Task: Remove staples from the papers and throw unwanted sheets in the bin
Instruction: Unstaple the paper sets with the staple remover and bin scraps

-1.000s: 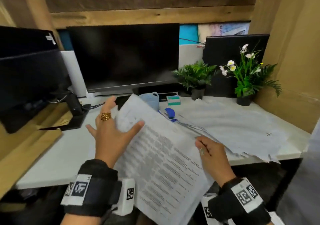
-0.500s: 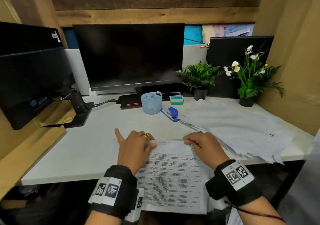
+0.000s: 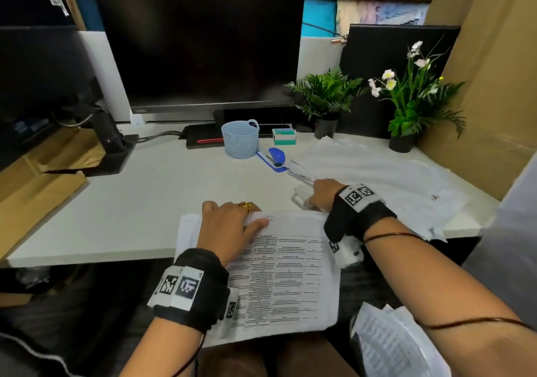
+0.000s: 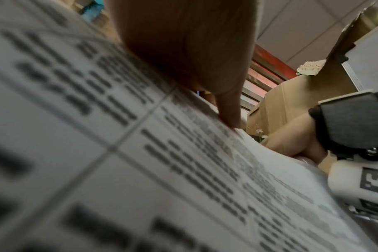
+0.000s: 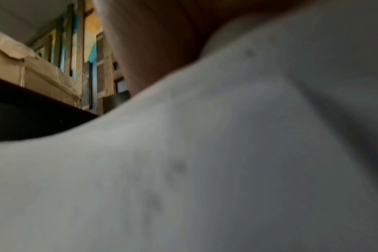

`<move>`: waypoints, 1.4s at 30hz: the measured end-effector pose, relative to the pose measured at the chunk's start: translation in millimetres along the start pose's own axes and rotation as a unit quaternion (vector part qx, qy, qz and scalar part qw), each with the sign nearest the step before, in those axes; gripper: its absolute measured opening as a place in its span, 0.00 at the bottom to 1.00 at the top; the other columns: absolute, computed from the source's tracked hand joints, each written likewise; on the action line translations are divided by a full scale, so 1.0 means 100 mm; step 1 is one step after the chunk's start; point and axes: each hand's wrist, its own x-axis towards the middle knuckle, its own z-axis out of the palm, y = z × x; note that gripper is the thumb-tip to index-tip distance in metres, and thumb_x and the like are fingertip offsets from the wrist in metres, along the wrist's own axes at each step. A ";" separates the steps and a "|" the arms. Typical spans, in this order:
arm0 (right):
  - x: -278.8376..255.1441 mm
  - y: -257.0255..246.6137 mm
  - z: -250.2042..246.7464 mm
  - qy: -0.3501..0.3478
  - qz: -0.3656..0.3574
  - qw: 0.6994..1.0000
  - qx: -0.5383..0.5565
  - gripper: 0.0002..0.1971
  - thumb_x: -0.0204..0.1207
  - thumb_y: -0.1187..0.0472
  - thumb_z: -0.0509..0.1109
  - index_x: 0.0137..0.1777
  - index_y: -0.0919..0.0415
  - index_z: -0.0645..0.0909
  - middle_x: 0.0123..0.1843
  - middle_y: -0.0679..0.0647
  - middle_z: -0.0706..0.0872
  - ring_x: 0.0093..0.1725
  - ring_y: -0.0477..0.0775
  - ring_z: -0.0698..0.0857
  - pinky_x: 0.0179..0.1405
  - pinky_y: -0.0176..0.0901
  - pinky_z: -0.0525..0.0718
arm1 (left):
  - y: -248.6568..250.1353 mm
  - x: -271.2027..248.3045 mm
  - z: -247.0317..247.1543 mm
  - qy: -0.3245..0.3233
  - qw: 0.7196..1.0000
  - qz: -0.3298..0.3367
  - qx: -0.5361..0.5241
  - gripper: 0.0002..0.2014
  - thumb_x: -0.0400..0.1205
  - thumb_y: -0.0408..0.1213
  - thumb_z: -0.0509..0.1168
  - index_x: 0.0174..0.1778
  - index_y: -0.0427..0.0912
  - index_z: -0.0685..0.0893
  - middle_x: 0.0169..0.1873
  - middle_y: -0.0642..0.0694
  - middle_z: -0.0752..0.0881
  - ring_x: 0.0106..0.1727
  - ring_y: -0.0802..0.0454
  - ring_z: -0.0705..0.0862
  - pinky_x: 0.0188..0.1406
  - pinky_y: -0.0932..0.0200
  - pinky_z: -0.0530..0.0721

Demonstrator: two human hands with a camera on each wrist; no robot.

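the printed papers [image 3: 284, 275] lie over the desk's [image 3: 139, 202] front edge, their lower half hanging off it. the left hand [image 3: 229, 225] presses flat on their top left corner, fingers straight and a little spread. the right hand [image 3: 319, 195] curls around a small white object [image 3: 300, 198] just beside the top right corner. a loose paper pile [image 3: 377, 173] covers the desk's right side, with a blue stapler [image 3: 276, 155] and a mesh basket [image 3: 240, 139] toward the back edge.
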 end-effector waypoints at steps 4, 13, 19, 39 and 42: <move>-0.18 -0.01 -0.14 0.078 -0.002 0.967 0.243 0.27 0.80 0.51 0.65 0.72 0.67 0.64 0.69 0.62 0.75 0.64 0.61 0.77 0.52 0.43 0.73 | 0.10 -0.06 -0.02 0.011 1.000 -0.008 -0.023 0.18 0.80 0.63 0.54 0.52 0.58 0.83 0.36 0.54 0.85 0.42 0.54 0.80 0.51 0.55 0.59; -1.08 -0.21 0.03 0.253 -0.113 0.698 0.661 0.03 0.80 0.54 0.66 0.49 0.51 0.77 0.44 0.44 0.82 0.44 0.40 0.81 0.39 0.33 0.78 | 0.41 -0.22 -0.23 0.031 0.999 0.013 0.023 0.17 0.82 0.60 0.53 0.47 0.58 0.84 0.25 0.58 0.71 0.34 0.57 0.70 0.44 0.57 0.53; -1.11 -0.27 0.38 0.354 -0.129 0.721 0.582 0.10 0.73 0.45 0.69 0.43 0.49 0.77 0.35 0.42 0.80 0.35 0.33 0.80 0.37 0.28 0.76 | 0.57 -0.28 -0.27 0.027 0.997 0.039 0.064 0.19 0.83 0.59 0.51 0.48 0.55 0.84 0.27 0.58 0.68 0.37 0.57 0.68 0.45 0.55 0.52; -1.01 -0.16 0.51 0.368 -0.144 0.694 0.602 0.18 0.63 0.36 0.65 0.36 0.51 0.79 0.32 0.44 0.82 0.36 0.46 0.82 0.38 0.42 0.79 | 0.66 -0.32 -0.12 0.141 0.986 0.093 -0.009 0.15 0.79 0.54 0.57 0.35 0.55 0.85 0.26 0.57 0.83 0.31 0.55 0.79 0.42 0.54 0.57; -1.02 -0.15 0.52 0.367 -0.159 0.685 0.610 0.18 0.62 0.37 0.66 0.35 0.52 0.77 0.28 0.42 0.81 0.33 0.41 0.81 0.33 0.36 0.77 | 0.69 -0.33 -0.15 0.140 0.985 0.097 -0.009 0.16 0.80 0.54 0.56 0.34 0.54 0.84 0.26 0.57 0.83 0.31 0.54 0.79 0.41 0.53 0.57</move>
